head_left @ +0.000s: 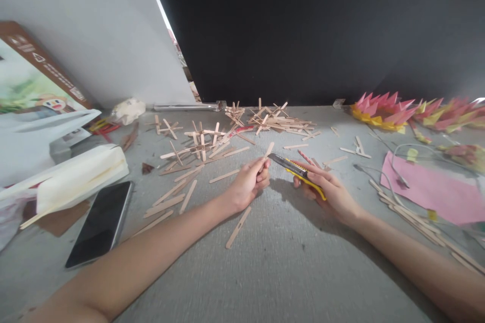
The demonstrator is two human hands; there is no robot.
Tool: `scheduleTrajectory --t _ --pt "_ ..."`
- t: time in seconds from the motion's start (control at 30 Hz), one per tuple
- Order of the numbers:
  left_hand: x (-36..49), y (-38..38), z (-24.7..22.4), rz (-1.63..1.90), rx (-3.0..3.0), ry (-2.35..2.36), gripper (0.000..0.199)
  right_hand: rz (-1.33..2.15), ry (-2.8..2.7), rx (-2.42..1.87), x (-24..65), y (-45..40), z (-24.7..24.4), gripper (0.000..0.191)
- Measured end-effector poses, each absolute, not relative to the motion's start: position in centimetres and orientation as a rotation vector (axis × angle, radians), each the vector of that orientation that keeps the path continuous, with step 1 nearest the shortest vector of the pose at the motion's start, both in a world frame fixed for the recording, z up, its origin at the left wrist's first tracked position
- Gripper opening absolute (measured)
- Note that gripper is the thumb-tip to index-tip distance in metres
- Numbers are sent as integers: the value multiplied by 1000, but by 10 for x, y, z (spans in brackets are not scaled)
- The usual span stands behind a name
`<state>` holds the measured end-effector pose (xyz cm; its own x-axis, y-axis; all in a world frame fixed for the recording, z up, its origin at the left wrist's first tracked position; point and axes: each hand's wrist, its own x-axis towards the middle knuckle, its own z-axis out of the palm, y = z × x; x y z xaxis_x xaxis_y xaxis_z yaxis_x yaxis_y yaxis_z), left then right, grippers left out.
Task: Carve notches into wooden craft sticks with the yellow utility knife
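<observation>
View: head camera; clock directions are read around the held stick, with 12 toward the black panel (303, 30).
Held stick (270, 149): a flat wooden stick, near the middle of the view, its upper end poking out of the left fingers and tilted toward 1 o'clock.
Left hand (250, 181): at 7 o'clock, above the table (265, 272); its grip is pinching the held stick between thumb and fingers.
Right hand (329, 189): at 4 o'clock; its grip is closed around the utility knife (299, 170), which has a yellow edge.
Knife blade (278, 160): out, its tip pointing at the held stick and close beside it; whether they touch I cannot tell.
Slotted stick (238, 228): flat on the table at 7 o'clock, with a narrow slot along its middle.
Loose sticks (164, 205): spread at 8 o'clock, some overlapping.
Crossed sticks (200, 141): several fitted into upright shapes, at 9 o'clock.
Stick heap (286, 123): toward 1 o'clock, near the foot of the panel.
Phone (100, 224): dark screen up, at 8 o'clock, beside the left forearm.
Folded paper ring (382, 111): pink and yellow, between 2 and 3 o'clock.
Pink sheet (432, 189): flat, toward 3 o'clock, a cable (394, 166) lying partly over it.
Row of sticks (413, 219): at 4 o'clock, beyond the right hand.
</observation>
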<state>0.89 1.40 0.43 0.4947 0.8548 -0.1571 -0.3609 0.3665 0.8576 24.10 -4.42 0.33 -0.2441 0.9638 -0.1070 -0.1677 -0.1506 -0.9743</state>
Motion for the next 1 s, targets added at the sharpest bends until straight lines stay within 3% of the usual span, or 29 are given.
scheduleTrajectory --t 0.63,0.87,1.0 --pt "13 6 0 938 1054 786 42 1602 -1029 -991 242 -44 5 54" --pt "9 12 -4 1048 990 863 42 1217 -1118 -1109 248 -47 -1 54" --pt "8 11 -2 1057 1077 889 41 805 -1595 -1357 249 -43 -12 48"
